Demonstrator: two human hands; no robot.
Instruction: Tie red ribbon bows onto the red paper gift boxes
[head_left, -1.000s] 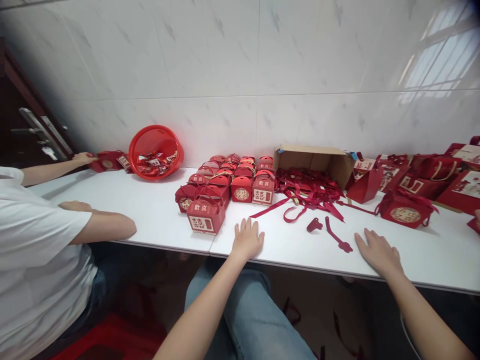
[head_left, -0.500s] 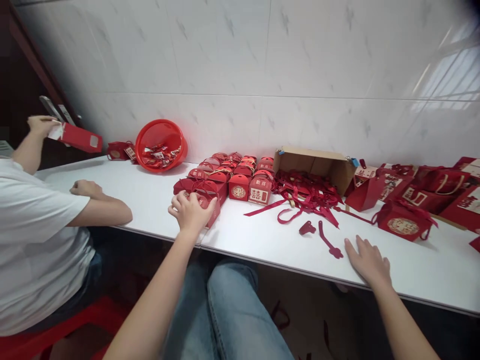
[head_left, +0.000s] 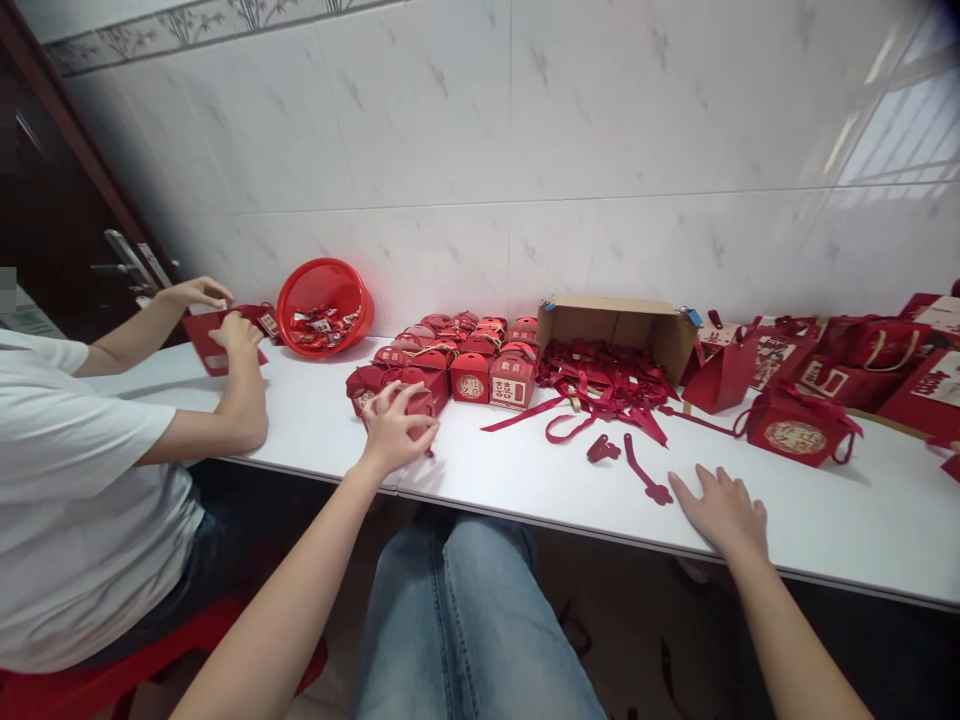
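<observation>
My left hand (head_left: pixel 394 435) is over the front of a block of red gift boxes (head_left: pixel 472 378), its fingers spread and curved. Its fingertips are at a dark red box (head_left: pixel 431 385) in the front row; whether they touch it I cannot tell. My right hand (head_left: pixel 721 515) lies flat on the white table (head_left: pixel 510 480), fingers apart, holding nothing. Just left of it lie a dark red strip with a flower-shaped end (head_left: pixel 649 475) and a smaller dark red piece (head_left: pixel 603 449). Behind these, red ribbons (head_left: pixel 607 385) spill from a cardboard box (head_left: pixel 615 325) on its side.
At the left a co-worker in a white shirt (head_left: pixel 75 440) handles a red box (head_left: pixel 210 345) with both hands. A tilted red basin (head_left: pixel 326 300) holds small wrapped pieces. Several red gift bags (head_left: pixel 847 370) and a ribboned box (head_left: pixel 795 425) stand at the right.
My left hand has loosened from the front box and come slightly back with fingers wider apart. The co-worker's raised red box is now down at the table. My right hand stays flat.
</observation>
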